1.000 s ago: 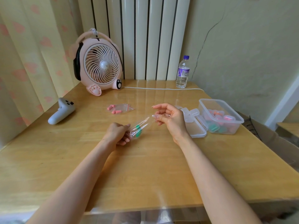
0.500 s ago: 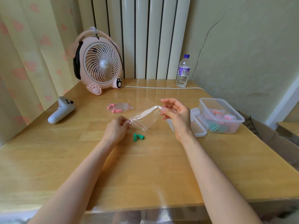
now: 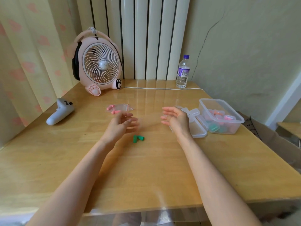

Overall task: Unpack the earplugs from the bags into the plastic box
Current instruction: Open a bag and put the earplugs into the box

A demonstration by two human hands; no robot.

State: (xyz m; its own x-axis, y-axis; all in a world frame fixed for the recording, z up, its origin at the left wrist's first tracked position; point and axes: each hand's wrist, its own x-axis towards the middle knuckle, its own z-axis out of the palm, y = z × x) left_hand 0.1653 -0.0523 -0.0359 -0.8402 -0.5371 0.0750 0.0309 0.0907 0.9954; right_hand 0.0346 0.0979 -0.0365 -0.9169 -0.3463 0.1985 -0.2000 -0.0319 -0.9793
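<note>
Table (image 3: 162,176) of pale wood, glossy under a clear sheet, with the far edge against a ribbed white radiator (image 3: 146,38) and the left edge close to a cream curtain (image 3: 32,54) with pink blotches. Near edge across the bottom, right edge running off at a slant. Broad bare wood from the hands to the near edge, with more bare wood at left below the controller.

Round pink fan (image 3: 99,62) at the far left corner, with a grille of thin curved ribs, paw-shaped feet and a white cable (image 3: 162,88) along the far edge.

Left hand (image 3: 118,128) above mid-table, blurred, fingers apart and lightly bent, gripping nothing that shows. Right hand (image 3: 176,121) well apart from it, palm inward, fingers nearly straight, holding nothing.

Clear, rectangular, round-cornered box (image 3: 236,127) near the right edge, with pink, orange and teal pieces inside. Clear lid (image 3: 197,128) flat just beside it, partly behind the right hand, with small clear cases on top.

Smooth grey controller (image 3: 60,111) near the left edge. Clear bottle (image 3: 182,74) with a purple cap and label, upright at the far edge.

Clear bag (image 3: 121,108) flat beyond the left hand, with pink earplugs (image 3: 112,109) inside. Two stubby green earplugs (image 3: 138,138) touching on bare wood, between the forearms and just right of the left wrist.
</note>
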